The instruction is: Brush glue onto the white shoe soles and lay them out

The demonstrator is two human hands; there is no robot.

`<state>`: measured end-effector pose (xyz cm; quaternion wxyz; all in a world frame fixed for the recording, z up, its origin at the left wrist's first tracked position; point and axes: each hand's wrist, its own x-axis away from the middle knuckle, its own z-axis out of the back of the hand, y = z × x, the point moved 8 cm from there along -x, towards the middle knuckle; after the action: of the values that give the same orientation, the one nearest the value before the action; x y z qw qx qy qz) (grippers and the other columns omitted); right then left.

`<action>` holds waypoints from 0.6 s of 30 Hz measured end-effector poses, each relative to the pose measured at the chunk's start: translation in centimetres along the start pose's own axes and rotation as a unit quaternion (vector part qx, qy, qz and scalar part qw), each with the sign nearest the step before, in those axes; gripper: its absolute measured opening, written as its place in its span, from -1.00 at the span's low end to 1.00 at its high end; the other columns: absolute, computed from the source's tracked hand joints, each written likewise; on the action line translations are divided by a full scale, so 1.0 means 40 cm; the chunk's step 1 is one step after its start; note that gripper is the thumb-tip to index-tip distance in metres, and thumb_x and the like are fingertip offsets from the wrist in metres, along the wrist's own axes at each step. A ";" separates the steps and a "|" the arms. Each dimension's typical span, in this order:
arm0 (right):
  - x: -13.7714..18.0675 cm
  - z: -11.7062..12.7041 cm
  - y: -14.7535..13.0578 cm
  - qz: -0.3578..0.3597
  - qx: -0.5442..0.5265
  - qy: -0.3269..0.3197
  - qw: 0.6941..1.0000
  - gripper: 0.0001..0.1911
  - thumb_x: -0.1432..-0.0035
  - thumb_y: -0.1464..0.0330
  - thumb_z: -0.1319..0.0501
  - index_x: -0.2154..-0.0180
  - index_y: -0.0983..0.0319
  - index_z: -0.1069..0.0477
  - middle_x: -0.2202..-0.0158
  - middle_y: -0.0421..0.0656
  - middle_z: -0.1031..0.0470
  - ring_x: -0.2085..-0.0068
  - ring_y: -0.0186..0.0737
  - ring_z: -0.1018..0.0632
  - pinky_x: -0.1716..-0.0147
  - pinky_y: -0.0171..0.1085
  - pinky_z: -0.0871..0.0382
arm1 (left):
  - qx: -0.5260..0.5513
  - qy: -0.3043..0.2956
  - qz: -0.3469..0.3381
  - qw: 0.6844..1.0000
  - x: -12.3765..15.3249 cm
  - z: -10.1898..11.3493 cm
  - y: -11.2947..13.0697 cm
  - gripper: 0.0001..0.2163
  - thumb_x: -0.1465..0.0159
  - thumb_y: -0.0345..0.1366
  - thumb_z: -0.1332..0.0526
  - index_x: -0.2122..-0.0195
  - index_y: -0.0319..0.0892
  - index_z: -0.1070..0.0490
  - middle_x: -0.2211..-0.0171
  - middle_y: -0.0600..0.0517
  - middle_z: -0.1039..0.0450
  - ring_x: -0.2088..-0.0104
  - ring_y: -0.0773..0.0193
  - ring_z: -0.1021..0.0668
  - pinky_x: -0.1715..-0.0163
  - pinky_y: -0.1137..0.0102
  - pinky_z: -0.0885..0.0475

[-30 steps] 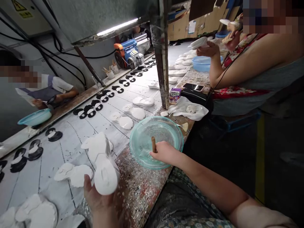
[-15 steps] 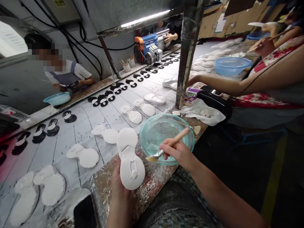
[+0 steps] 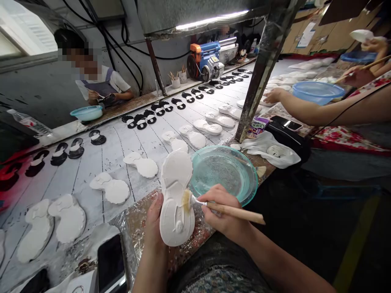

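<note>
A white shoe sole (image 3: 176, 171) is tilted up in front of me, with my left hand (image 3: 155, 219) wrapped round its left edge and underside. My right hand (image 3: 224, 207) grips a wooden-handled brush (image 3: 235, 211). The pale bristles touch the sole's right edge, around its narrow middle. Just behind my right hand is a teal basin (image 3: 224, 171) with clear liquid in it. White soles (image 3: 111, 188) lie on the pale belt to the left and beyond.
Black soles (image 3: 97, 137) line the far side of the belt. A metal post (image 3: 255, 81) rises behind the basin. A phone (image 3: 111, 262) lies at lower left. To the right are a plastic bag (image 3: 271, 149), a co-worker's arm (image 3: 305, 110) and a blue basin (image 3: 317, 91).
My right hand has brought the brush from over the basin's edge onto the sole, its handle now pointing right. Several more soles show near the post. The view has shifted slightly.
</note>
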<state>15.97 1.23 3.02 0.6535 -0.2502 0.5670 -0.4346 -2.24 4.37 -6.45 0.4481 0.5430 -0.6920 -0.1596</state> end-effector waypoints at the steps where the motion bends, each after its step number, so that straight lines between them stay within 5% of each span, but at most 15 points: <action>1: -0.006 0.004 0.011 -0.012 0.008 0.000 1.000 -0.81 -0.05 0.51 -0.21 0.30 0.17 -0.52 0.44 -0.19 -0.56 0.36 -0.22 -0.51 0.33 -0.22 -0.44 | -0.005 0.005 -0.009 1.000 0.000 0.008 0.003 -0.73 -0.13 -0.13 -0.32 0.25 -0.23 -0.55 0.38 -0.06 -0.61 0.28 0.00 -0.63 0.22 0.21 -0.54; 8: 0.037 -0.001 0.027 -0.054 -0.055 -0.032 0.997 -0.83 -0.10 0.45 -0.23 0.25 0.17 -0.54 0.41 -0.18 -0.55 0.33 -0.23 -0.50 0.34 -0.24 -0.41 | 0.048 -0.032 0.053 0.997 -0.002 -0.002 -0.013 -0.63 -0.21 -0.10 -0.22 0.11 -0.29 -0.52 0.27 -0.17 -0.61 0.15 -0.10 -0.61 0.17 0.12 -0.53; 13: 0.047 0.008 0.039 -0.094 -0.026 -0.017 0.995 -0.88 -0.12 0.44 -0.20 0.32 0.19 -0.52 0.46 -0.19 -0.50 0.41 -0.26 -0.49 0.40 -0.27 -0.40 | 0.065 -0.017 -0.015 0.998 0.002 -0.006 0.025 -0.64 -0.21 -0.12 -0.23 0.13 -0.32 -0.52 0.28 -0.19 -0.60 0.15 -0.08 -0.61 0.17 0.17 -0.52; 18: 0.056 -0.026 0.007 -0.038 -0.080 -0.085 0.992 -0.82 -0.12 0.46 -0.22 0.23 0.17 -0.52 0.42 -0.19 -0.55 0.41 -0.27 -0.50 0.39 -0.27 -0.42 | 0.084 -0.006 -0.011 0.996 0.008 -0.006 0.032 -0.63 -0.23 -0.09 -0.20 0.14 -0.32 -0.52 0.33 -0.18 -0.60 0.18 -0.04 -0.62 0.19 0.19 -0.51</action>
<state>14.98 -0.36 1.40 0.6602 -0.3591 0.5325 -0.3895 -2.81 4.59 -5.27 0.3953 0.5852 -0.6995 -0.1093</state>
